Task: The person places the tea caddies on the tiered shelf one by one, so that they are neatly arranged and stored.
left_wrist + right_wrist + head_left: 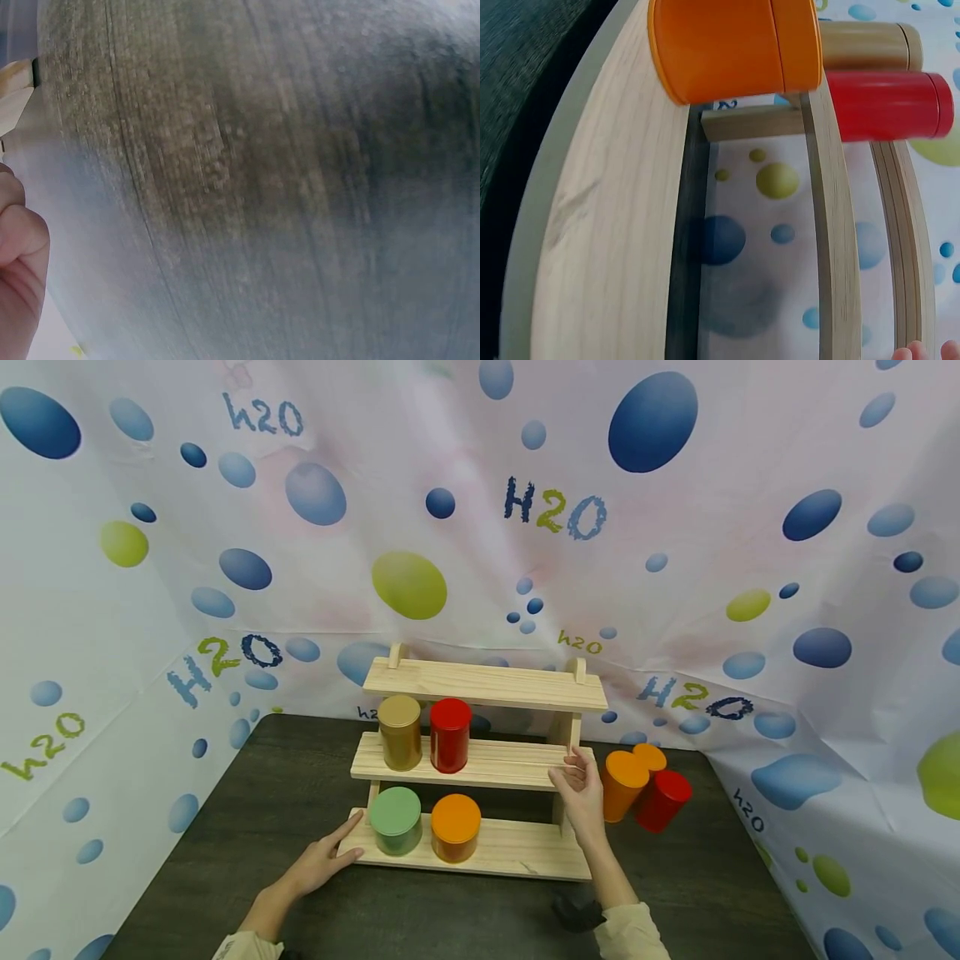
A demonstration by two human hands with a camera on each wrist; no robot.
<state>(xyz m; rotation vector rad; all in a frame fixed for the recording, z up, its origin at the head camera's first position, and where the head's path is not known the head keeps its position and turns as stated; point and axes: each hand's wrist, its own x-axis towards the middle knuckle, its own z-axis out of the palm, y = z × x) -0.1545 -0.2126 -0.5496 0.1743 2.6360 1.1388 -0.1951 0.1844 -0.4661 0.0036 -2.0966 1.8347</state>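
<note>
A three-tier wooden shelf rack (517, 847) stands on the dark table. My left hand (318, 862) grips the left end of its bottom tier, thumb at the front corner. My right hand (583, 797) is at the rack's right end, overlapping the middle tier in the head view, fingers loosely bent and nothing between them. Its fingertips (915, 351) show at the bottom of the right wrist view. A green canister (396, 821) and an orange canister (456, 828) stand on the bottom tier. On the middle tier are a gold canister (400, 732) and a red canister (450, 735).
Right of the rack, two orange canisters (624, 787) and another red canister (663, 800) stand close together on the table (720, 868). A printed curtain (480, 568) with blue and green spots hangs behind. A small black object (576, 912) is by the right sleeve.
</note>
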